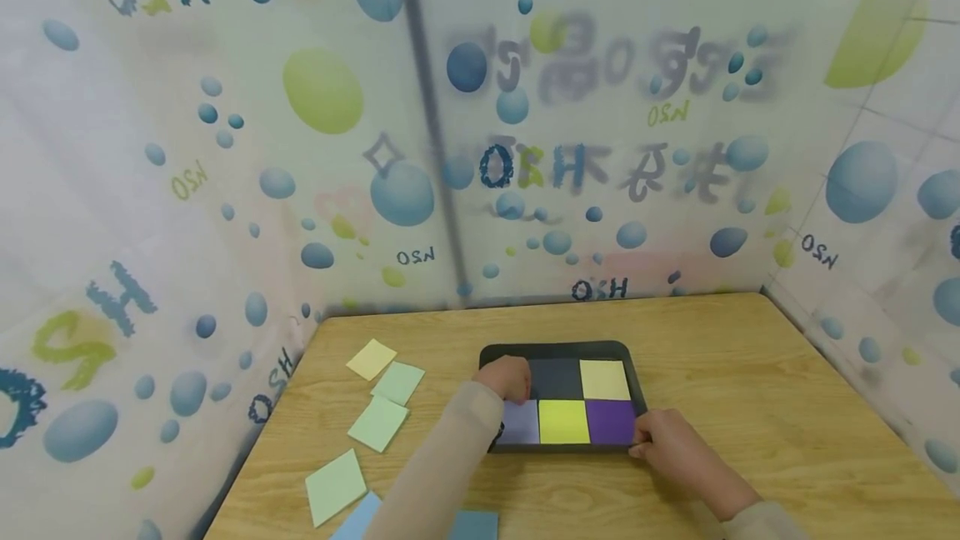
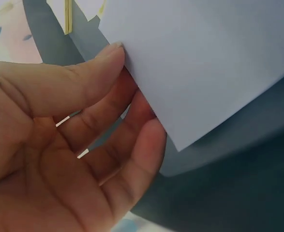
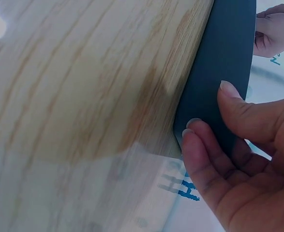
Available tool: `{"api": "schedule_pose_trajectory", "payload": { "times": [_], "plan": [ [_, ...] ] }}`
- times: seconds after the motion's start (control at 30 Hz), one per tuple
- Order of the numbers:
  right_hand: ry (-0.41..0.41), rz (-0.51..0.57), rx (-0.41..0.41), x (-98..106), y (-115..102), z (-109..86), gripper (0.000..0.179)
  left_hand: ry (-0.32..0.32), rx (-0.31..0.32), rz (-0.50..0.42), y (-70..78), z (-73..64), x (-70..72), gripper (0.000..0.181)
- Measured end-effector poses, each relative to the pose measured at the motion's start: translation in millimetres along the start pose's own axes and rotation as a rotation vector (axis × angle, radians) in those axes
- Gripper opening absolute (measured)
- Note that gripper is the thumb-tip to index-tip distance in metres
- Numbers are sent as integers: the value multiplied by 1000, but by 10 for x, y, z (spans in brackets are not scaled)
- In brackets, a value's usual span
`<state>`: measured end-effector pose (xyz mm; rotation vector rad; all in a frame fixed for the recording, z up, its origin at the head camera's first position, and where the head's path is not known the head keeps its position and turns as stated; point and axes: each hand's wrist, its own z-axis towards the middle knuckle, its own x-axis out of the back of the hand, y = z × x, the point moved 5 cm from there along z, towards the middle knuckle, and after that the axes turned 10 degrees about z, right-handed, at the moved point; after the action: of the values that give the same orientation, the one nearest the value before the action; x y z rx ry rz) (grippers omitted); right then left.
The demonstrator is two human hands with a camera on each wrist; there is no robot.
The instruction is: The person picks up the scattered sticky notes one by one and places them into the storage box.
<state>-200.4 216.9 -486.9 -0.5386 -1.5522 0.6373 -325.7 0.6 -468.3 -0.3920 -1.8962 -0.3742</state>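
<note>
Pinching the far edge of a lavender square (image 1: 521, 425) between the thumb and bent fingers of the left hand (image 1: 507, 378), at the near left of a black tray (image 1: 555, 351) on the wooden desk (image 1: 697, 332). Gripping the tray's near right corner with the thumb and fingers of the right hand (image 1: 675, 444). Working beside a yellow square (image 1: 564, 422), then a purple square (image 1: 611, 422), along the near row, with a pale yellow square (image 1: 604, 379) behind the purple one. Partly covering blue squares (image 1: 476, 526) with the left sleeve (image 1: 442, 465), near three loose pale green squares (image 1: 378, 423).
</note>
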Motion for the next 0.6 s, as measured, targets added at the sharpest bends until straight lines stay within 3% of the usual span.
{"api": "schedule_pose_trajectory", "payload": {
  "times": [0.2, 0.37, 0.6],
  "plan": [
    [-6, 0, -14, 1, -11, -1, 32, 1, 17, 30, 2, 27, -23, 24],
    [-7, 2, -22, 2, -19, -6, 33, -17, 51, -22, -5, 48, -49, 35],
    [-13, 13, -29, 1, -13, -4, 33, -14, 73, -32, -7, 0, -26, 23]
  ]
}}
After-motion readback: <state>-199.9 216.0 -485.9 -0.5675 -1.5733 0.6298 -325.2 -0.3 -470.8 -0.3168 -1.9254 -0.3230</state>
